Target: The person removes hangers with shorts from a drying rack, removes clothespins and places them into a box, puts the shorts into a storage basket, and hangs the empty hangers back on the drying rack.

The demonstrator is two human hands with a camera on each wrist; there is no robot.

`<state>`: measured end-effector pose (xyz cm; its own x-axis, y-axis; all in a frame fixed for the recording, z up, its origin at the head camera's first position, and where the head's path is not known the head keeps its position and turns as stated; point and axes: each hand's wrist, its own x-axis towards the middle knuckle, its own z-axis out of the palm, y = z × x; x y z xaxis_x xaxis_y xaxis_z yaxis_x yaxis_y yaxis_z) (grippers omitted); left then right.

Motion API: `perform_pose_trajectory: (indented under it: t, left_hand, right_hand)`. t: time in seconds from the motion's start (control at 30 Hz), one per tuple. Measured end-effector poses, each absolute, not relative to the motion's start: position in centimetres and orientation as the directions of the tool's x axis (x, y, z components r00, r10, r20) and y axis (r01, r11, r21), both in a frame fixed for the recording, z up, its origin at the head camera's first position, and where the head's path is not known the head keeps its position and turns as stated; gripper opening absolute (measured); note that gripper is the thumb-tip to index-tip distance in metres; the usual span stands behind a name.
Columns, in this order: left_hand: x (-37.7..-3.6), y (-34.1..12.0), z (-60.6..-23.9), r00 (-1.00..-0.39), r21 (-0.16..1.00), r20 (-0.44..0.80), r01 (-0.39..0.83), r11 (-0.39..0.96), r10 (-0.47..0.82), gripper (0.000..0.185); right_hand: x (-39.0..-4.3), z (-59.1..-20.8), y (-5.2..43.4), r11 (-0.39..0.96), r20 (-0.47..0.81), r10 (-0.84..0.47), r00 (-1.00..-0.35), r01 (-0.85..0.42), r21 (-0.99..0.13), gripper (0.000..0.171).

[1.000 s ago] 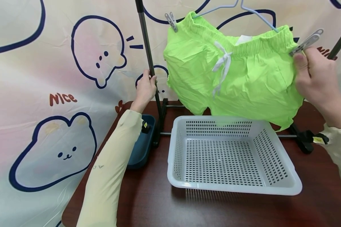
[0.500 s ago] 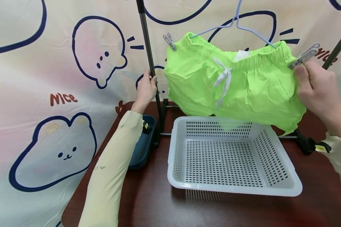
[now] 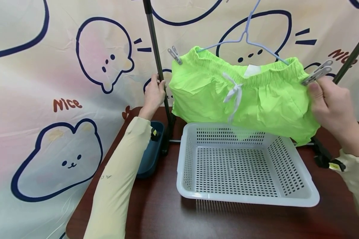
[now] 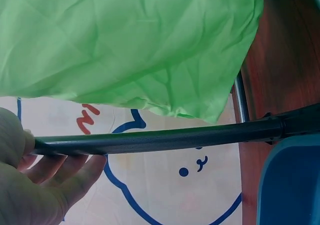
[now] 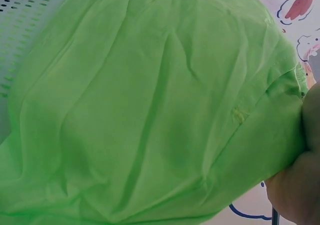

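Note:
Bright green shorts [image 3: 257,96] with a white drawstring bow [image 3: 235,89] hang on a light blue wire hanger [image 3: 227,41], whose hook is beyond the head view. A grey clothespin [image 3: 175,55] clips the waistband's left end and another clothespin [image 3: 318,73] its right end. My right hand [image 3: 336,103] holds the shorts' right side between thumb and fingers, just under that clothespin. My left hand [image 3: 153,96] grips the rack's dark upright pole [image 3: 155,43]. In the left wrist view its fingers [image 4: 87,177] curl round the pole beside the hanging fabric.
A pale perforated plastic basket [image 3: 248,200] stands on the dark wood table [image 3: 161,212] below the shorts. A blue tub [image 3: 146,167] sits beside the rack's left foot. The rack's right pole [image 3: 351,59] rises behind my right hand. A cartoon-printed cloth [image 3: 62,66] covers the background.
My right hand has come down with the shorts, hanger and clothespins, drifting slightly left. The hem now overlaps the basket's back rim, and more of the hanger shows. My left hand stays put.

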<state>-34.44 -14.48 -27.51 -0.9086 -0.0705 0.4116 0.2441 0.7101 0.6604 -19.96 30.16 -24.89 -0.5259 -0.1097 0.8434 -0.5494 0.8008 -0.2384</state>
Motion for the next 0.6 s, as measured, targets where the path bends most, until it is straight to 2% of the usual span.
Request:
perform_pose_trajectory:
  t: [0.3,0.6]
  left_hand:
    - [-34.4,-14.9,-27.5,-0.904,0.653,0.423,0.254,0.714,-0.066,0.029]
    - [-34.7,-14.7,-27.6,-0.898,0.649,0.434,0.258,0.716,-0.069,0.028]
  right_hand:
    - [-19.6,-26.1,30.0,0.767,0.848,-0.138,-0.512,-0.597,-0.235,0.039]
    - [-18.5,-27.0,30.4,0.754,0.823,-0.135,-0.552,-0.596,-0.276,0.036]
